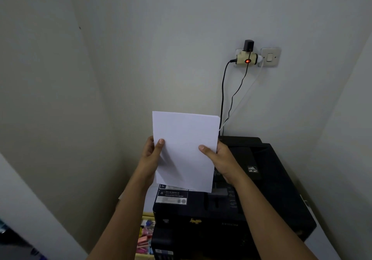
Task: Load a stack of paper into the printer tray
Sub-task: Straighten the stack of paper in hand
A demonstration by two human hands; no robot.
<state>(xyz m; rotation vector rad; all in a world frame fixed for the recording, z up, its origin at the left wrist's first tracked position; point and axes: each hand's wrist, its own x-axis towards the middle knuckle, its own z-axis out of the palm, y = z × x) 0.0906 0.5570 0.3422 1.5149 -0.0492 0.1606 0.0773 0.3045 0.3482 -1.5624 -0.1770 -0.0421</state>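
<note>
Two hands, left hand [152, 151] and right hand [221, 162], grip a paper stack [185, 149] by its side edges above the black printer [261, 189]; cables [222, 102] hang beyond the right hand.

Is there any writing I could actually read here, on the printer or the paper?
Warning label on the printer: lines of white print, too blurred to read.
Small logo on the printer's front: too dark to read.
Icon sticker on the lid: pictures only, unclear.
Paper: blank on the side shown.
</note>
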